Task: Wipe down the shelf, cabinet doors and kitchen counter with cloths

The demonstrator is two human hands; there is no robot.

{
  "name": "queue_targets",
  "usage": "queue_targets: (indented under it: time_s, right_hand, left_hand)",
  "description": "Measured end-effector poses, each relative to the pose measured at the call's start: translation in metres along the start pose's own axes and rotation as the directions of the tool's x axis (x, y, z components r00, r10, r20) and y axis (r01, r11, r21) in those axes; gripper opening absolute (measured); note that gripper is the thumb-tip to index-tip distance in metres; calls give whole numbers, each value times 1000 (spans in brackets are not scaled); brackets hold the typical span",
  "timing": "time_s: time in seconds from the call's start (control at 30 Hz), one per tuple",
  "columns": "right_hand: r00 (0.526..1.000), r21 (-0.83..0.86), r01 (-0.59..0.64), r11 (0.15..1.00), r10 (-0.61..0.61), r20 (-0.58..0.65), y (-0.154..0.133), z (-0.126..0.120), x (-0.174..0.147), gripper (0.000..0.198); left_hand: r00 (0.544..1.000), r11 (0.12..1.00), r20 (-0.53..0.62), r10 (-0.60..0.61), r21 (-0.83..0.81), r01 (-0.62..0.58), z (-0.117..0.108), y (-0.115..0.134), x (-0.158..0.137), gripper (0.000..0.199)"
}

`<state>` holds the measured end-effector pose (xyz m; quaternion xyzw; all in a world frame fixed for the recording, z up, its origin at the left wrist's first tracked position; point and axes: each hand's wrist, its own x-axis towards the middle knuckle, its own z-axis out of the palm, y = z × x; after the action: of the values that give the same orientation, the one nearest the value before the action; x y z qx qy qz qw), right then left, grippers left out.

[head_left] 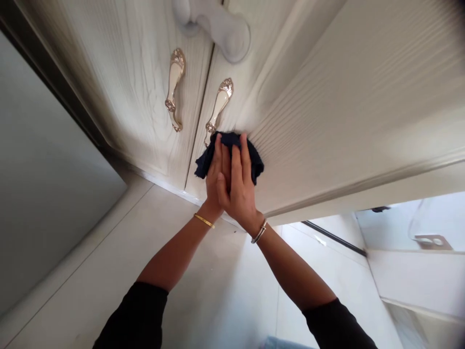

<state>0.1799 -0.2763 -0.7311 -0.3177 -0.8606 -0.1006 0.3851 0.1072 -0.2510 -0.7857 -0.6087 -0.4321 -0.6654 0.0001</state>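
A dark navy cloth [255,162] lies bunched against the right cabinet door [301,121], just below that door's ornate handle [219,104]. My left hand [214,182] and my right hand [240,189] are side by side on it, pressing it to the wood. The fingers point up, and the right thumb overlaps the left hand. Folds of cloth stick out on both sides and between the fingertips. The handle's lower end is partly covered by the cloth.
The left cabinet door [138,92] bears a matching handle [175,89]. A white plastic latch [225,29] bridges the doors above. A grey panel [47,179] stands at the left. Pale floor tiles [119,261] stretch below, and a wall socket [432,241] is at the right.
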Motion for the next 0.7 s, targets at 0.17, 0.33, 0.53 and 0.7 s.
queue_targets:
  time_s: [0.17, 0.33, 0.53, 0.7]
  right_hand:
    - [984, 42, -10, 999, 17, -176, 11, -13, 12, 59]
    - [958, -9, -11, 1000, 8, -288, 27, -24, 5, 56]
    - [939, -31, -48, 998, 35, -344, 34, -33, -10, 61]
    - [936, -13, -61, 998, 52, -348, 32, -42, -21, 64]
  left_hand:
    - [984, 989, -154, 90, 127, -70, 0, -5, 14, 53]
    - [972, 967, -185, 143, 237, -97, -6, -25, -1, 46]
    - [998, 921, -55, 10, 390, 12, 7, -39, -25, 66]
    - [1000, 922, 10, -11, 386, 6, 15, -32, -21, 72]
